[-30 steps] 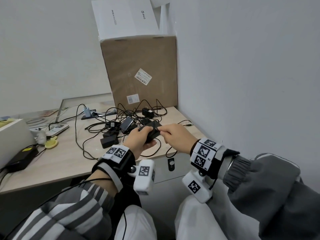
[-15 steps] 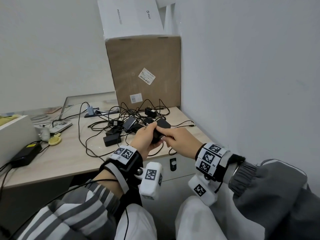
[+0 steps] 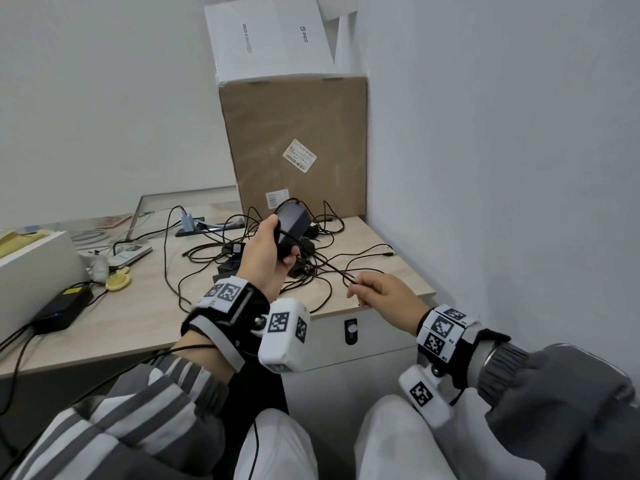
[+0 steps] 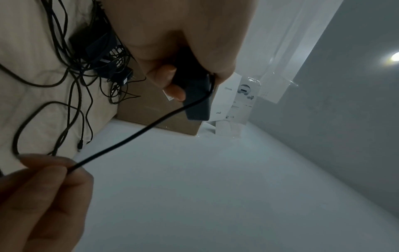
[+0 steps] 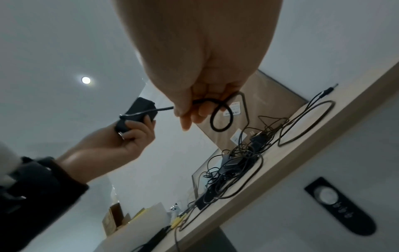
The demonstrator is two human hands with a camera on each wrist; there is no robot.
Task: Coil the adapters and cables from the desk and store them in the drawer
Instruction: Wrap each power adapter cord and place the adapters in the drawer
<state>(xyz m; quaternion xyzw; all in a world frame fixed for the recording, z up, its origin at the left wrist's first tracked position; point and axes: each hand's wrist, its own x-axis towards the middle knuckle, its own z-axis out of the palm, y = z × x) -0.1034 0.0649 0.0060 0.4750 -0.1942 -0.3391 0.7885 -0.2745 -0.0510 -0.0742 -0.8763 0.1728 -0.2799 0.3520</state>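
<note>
The left hand [image 3: 265, 258] is clenched around one black adapter [image 3: 290, 226], raised above the desk [image 3: 145, 306]. The adapter's long axis runs up and away from the person, its upper end projecting past the fingers toward the cardboard box [image 3: 294, 147]. One cable [image 3: 322, 263] leaves the adapter and runs straight down to the right hand [image 3: 384, 294], which pinches it between thumb and fingertips; beyond the pinch it forms one loop. A tangle of adapters and cables [image 3: 242, 251] lies on the desk in front of the box; their number cannot be told.

Matt black plastic adapter [image 3: 290, 226], pale wood-grain desk [image 3: 114, 317], brown cardboard box [image 3: 294, 133].
</note>
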